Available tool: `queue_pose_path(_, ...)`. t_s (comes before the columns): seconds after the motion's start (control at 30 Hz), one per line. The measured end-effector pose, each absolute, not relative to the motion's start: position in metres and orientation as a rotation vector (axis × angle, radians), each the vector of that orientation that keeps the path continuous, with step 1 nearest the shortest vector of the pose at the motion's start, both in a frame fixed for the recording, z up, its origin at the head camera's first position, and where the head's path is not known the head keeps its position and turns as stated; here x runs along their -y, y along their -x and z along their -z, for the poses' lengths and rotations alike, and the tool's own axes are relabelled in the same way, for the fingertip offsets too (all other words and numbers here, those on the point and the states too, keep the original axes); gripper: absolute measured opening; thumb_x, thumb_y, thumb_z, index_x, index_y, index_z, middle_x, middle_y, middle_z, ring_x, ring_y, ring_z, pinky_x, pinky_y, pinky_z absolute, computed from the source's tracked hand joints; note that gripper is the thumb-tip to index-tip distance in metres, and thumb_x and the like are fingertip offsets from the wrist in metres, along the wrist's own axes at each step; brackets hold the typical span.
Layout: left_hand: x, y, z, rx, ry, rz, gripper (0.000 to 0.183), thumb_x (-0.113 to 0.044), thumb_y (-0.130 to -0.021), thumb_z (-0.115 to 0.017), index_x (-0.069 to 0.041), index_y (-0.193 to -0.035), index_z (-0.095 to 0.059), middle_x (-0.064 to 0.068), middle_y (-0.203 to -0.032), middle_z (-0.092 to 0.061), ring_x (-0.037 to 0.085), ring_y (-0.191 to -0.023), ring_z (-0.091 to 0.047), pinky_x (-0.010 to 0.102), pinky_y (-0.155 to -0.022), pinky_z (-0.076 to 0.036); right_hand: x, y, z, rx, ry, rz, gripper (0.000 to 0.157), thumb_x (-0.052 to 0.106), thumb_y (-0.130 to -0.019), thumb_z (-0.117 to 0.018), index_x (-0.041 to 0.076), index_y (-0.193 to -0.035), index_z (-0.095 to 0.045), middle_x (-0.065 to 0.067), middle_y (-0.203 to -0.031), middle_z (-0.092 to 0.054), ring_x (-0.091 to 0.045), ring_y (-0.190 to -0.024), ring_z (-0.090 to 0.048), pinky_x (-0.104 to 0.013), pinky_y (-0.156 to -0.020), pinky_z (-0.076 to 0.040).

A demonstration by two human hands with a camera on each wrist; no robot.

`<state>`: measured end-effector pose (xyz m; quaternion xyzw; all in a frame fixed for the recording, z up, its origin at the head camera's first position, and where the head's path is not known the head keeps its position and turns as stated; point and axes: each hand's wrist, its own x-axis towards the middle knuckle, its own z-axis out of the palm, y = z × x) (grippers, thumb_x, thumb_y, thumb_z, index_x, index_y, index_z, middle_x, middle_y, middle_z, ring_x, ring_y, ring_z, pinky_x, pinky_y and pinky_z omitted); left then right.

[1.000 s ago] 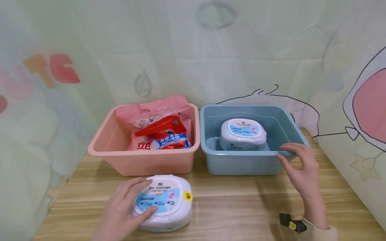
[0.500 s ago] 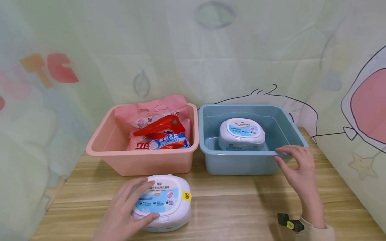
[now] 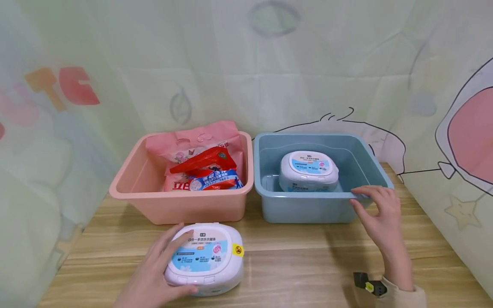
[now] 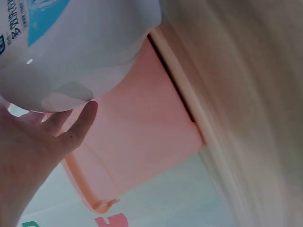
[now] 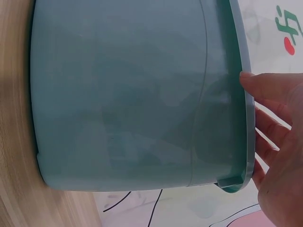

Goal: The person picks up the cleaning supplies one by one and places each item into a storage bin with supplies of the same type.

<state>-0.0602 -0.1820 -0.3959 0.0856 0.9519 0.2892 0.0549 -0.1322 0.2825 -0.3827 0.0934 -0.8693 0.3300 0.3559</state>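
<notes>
A white laundry pod box (image 3: 204, 256) with a blue-and-white lid label and a yellow sticker sits on the wooden table in front of the pink bin (image 3: 192, 208). My left hand (image 3: 148, 273) spans its left side, thumb along the front edge and fingers at the back. In the left wrist view, those fingers (image 4: 83, 124) meet the box's curved side. On the right, my right hand (image 3: 382, 216) pinches the rim of the blue bin (image 3: 304, 209) near its front right corner. A matching laundry pod box (image 3: 310, 173) rests inside this bin.
The pink bin holds a pink detergent bag (image 3: 215, 131), a red packet (image 3: 209, 160) and a blue-and-red pack (image 3: 221, 180). Both bins stand side by side against a printed curtain (image 3: 215, 85). Bare wooden table (image 3: 292, 265) shows in front.
My left hand has spread wider, its thumb sliding down to the box's front edge and its fingers shifting toward the back. The right hand stays at the blue bin's rim.
</notes>
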Motion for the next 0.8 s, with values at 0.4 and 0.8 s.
queue_pose_path(0.4, 0.194, 0.065, 0.41, -2.719, -0.218, -1.134, 0.114, -0.053, -0.063, -0.083, -0.047, -0.149, -0.009, 0.006, -0.159, -0.014, 0.036, -0.137, -0.026, 0.064, -0.098, -0.042, -0.284, 0.132, 0.384, 2.244, -0.238, -0.846, 0.034, -0.011, -0.069, -0.077, 0.001, -0.099, -0.068, -0.019, -0.101, -0.064, 0.001, -0.105, -0.035, -0.045, -0.093, -0.024)
queue_pose_path(0.8, 0.204, 0.072, 0.418, -2.475, -0.035, -1.259, 0.124, -0.043, -0.066, -0.085, -0.039, -0.15, 0.006, 0.01, -0.154, -0.018, 0.034, -0.134, -0.03, 0.059, -0.103, -0.042, -0.282, 0.131, 0.383, 2.251, -0.248, -0.827, 0.032, -0.01, -0.07, -0.077, 0.0, -0.099, -0.067, -0.019, -0.101, -0.064, -0.014, -0.104, -0.04, -0.047, -0.095, -0.025)
